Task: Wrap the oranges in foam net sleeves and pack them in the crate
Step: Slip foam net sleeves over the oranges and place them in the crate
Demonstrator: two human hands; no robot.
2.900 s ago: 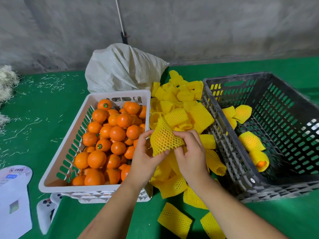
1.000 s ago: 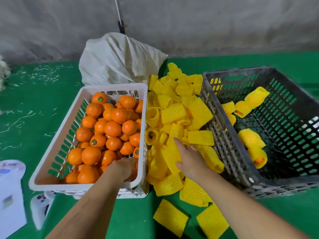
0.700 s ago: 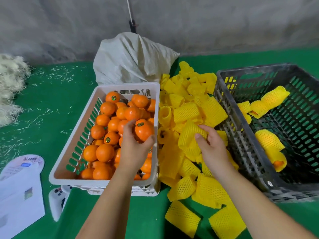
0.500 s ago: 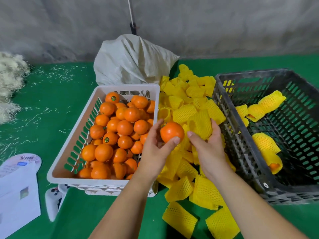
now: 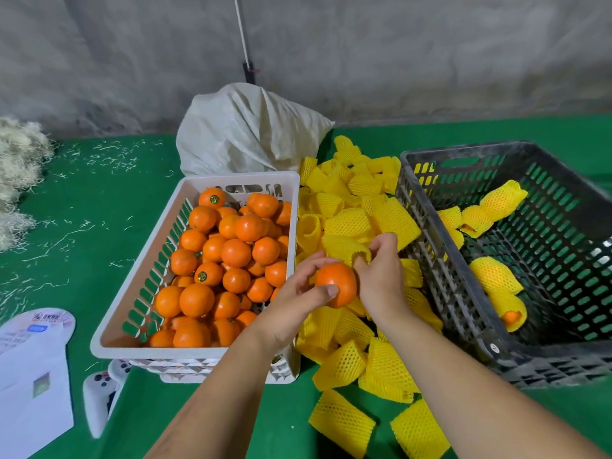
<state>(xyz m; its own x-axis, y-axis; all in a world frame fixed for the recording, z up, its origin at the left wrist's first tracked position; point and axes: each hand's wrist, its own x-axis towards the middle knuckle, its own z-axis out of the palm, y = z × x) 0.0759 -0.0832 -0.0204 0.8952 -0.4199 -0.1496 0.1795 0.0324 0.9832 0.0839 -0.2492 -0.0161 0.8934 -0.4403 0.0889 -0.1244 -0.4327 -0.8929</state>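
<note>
At the far left edge: a heap of pale straw-like shreds [image 5: 18,160] lies on the green table [image 5: 99,200], with loose strands scattered around it.
Near left corner: white papers [image 5: 31,376] lie flat, and a white game controller [image 5: 99,392] sits just beside them, partly tucked under the basket.
White basket: the white basket [image 5: 139,279] is piled with bare oranges [image 5: 231,256], a few carrying small round stickers.
Behind the basket: a tied white sack [image 5: 248,137] rests against the grey wall.
Left hand: the left hand [image 5: 298,296] reaches over the basket's right rim; its grip is closed around one bare orange [image 5: 336,284], thumb on the near face, fingers behind.
Middle pile: loose yellow foam net sleeves [image 5: 351,366] are heaped on the table between the basket and the crate.
Right hand: the right hand [image 5: 381,276] touches the orange's right side; its grip pinches the mouth of one foam sleeve [image 5: 344,246] just above the fruit. Whether the sleeve's opening already touches the orange is hard to tell.
Dark crate: the dark crate [image 5: 440,260] on the right holds several sleeved oranges [image 5: 495,274] on its floor, some near the far wall, others toward the near side.
</note>
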